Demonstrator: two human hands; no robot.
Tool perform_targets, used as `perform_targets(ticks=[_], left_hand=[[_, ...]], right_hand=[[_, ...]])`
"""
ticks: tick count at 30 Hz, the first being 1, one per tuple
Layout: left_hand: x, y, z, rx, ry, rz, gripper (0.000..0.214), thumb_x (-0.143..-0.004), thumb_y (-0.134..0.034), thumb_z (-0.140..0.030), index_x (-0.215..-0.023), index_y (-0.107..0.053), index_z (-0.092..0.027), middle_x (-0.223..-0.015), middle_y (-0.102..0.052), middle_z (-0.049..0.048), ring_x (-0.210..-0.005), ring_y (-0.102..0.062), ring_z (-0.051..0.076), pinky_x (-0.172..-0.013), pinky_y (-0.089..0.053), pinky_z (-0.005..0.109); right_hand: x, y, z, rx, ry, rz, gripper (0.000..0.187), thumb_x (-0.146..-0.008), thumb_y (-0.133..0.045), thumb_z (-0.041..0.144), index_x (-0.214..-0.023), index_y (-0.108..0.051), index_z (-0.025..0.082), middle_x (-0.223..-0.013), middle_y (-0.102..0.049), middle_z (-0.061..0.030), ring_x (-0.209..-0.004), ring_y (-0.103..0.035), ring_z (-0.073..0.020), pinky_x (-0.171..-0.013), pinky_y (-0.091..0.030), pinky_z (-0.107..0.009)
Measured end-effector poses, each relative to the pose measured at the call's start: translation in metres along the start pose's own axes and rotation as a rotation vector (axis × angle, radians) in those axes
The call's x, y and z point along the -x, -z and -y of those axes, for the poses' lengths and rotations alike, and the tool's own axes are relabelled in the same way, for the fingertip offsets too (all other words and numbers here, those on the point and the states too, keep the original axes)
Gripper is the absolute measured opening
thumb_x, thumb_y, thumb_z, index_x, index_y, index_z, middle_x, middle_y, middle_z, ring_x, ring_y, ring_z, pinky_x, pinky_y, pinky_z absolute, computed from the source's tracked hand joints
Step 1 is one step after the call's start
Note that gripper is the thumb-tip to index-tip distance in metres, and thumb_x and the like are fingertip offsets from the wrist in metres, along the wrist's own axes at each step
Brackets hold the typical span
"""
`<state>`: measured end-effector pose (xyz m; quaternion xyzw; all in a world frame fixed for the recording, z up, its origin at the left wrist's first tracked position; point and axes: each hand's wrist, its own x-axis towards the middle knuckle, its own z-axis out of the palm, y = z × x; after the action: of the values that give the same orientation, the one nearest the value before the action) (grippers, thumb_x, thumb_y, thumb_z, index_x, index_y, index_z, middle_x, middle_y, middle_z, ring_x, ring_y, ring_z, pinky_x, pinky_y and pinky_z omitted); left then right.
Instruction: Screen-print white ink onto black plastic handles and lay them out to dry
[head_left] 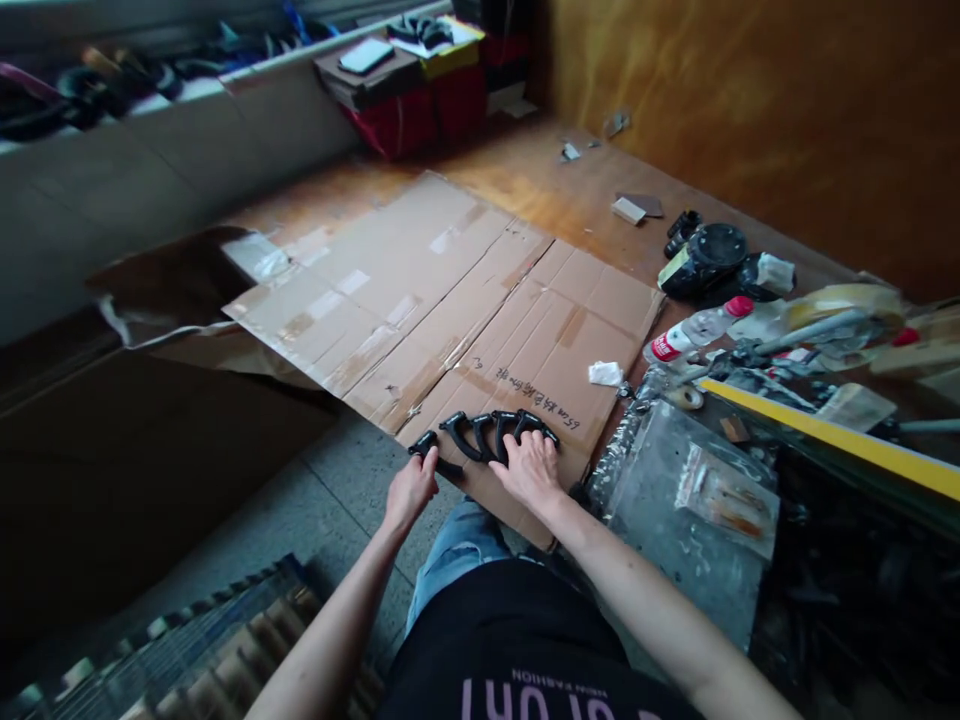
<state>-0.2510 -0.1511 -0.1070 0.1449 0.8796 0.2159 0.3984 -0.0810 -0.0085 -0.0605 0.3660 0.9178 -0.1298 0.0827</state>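
Observation:
Several black curved pieces with short crossbar ends (466,436) lie side by side in a row near the close edge of a flattened cardboard sheet (480,290). At the row's left end, my left hand (412,490) is closed, thumb and fingers pinching another black curved piece (424,442). My right hand (531,466) reaches over the row's right end, its fingers bent around the black pieces there. The palm and fingers cover part of those pieces. Handwriting in dark marker runs across the cardboard just beyond the row.
Right of the cardboard lie a plastic bottle with a red cap (697,330), a black device (712,260), a crumpled white scrap (606,374) and a plastic bag (727,500). A yellow-edged bar (832,435) crosses the right side. Red boxes (420,110) stand at the back.

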Motion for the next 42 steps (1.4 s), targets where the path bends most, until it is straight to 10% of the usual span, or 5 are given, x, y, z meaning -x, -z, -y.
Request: perform_targets(ticks=[24,33,38,42], left_hand=[[-0.008,0.001,-0.031,0.002,-0.026,0.124,0.048,-0.09,-0.033,-0.057,-0.064,-0.055,-0.022,-0.057,-0.069,0.0061,-0.052,-0.065,0.021,-0.055,-0.044,0.03],[-0.049,0.015,-0.063,-0.098,-0.15,-0.063,0.041,-0.09,-0.039,-0.053,-0.065,-0.052,-0.024,-0.061,-0.067,0.0055,-0.069,-0.066,0.024,-0.066,-0.046,0.031],[-0.033,0.008,-0.059,-0.172,-0.204,-0.241,0.035,-0.09,-0.042,-0.053,-0.079,-0.057,-0.022,-0.08,-0.068,0.0077,-0.081,-0.064,0.025,-0.076,-0.047,0.035],[-0.01,-0.013,-0.056,-0.217,-0.499,-0.476,0.033,-0.091,-0.046,-0.047,-0.1,-0.061,-0.02,-0.114,-0.063,0.0137,-0.109,-0.059,0.027,-0.095,-0.045,0.038]], right_hand=[[-0.034,-0.002,0.011,0.003,-0.123,-0.023,0.036,-0.083,-0.064,0.048,-0.099,-0.069,0.015,-0.106,-0.059,-0.017,-0.106,-0.049,-0.0316,-0.089,-0.04,-0.044],[-0.027,0.0,0.001,-0.129,-0.119,-0.018,0.037,-0.09,-0.057,0.046,-0.113,-0.069,0.02,-0.101,-0.06,-0.0136,-0.102,-0.052,-0.0276,-0.087,-0.043,-0.037],[-0.022,0.002,0.0,-0.143,-0.106,-0.004,0.041,-0.09,-0.056,0.05,-0.116,-0.067,0.02,-0.102,-0.061,-0.013,-0.103,-0.053,-0.0282,-0.087,-0.044,-0.038],[-0.022,0.001,0.001,-0.158,-0.104,0.004,0.043,-0.091,-0.054,0.051,-0.117,-0.066,0.02,-0.104,-0.061,-0.0135,-0.105,-0.053,-0.0279,-0.086,-0.044,-0.037]])
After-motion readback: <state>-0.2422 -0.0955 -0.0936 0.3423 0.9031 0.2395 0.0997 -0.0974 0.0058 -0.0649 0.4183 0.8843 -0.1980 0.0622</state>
